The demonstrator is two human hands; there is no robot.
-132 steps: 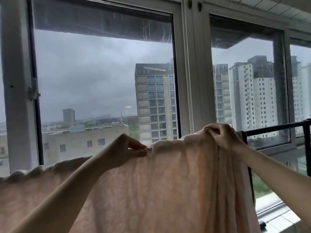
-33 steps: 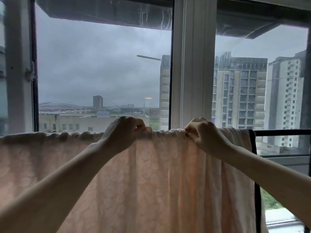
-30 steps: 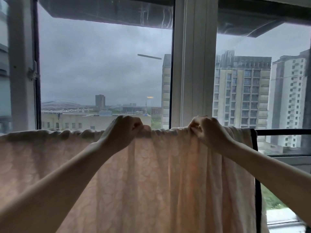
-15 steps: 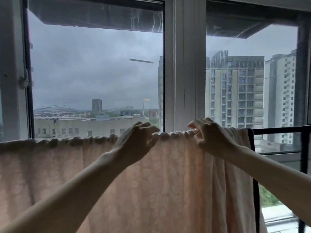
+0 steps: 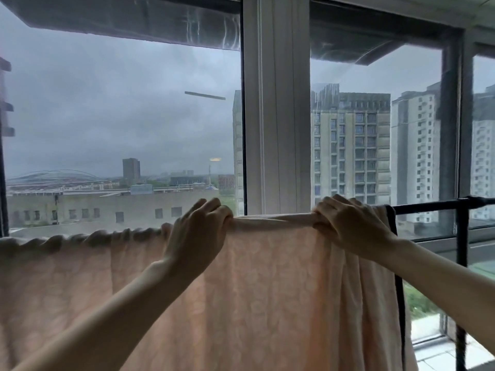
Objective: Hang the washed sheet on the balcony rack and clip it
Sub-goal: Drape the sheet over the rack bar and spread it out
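On black rack (image 5: pixel 439 205) | both grips clench sheet (image 5: pixel 267 290) top | window post (image 5: pixel 276 103) behind, seemingly close

Both arms reach forward, left hand (image 5: pixel 197 235) and right hand (image 5: pixel 351 223) raised level, fingers curled in a grip

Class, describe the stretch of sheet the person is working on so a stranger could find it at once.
Start at the wide white window post in the middle. Directly below it, the pale peach patterned sheet hangs over the black metal rack bar. The stretch lies between the left hand and right hand: its top edge is pulled smooth, unlike the bunched ruffles further left.
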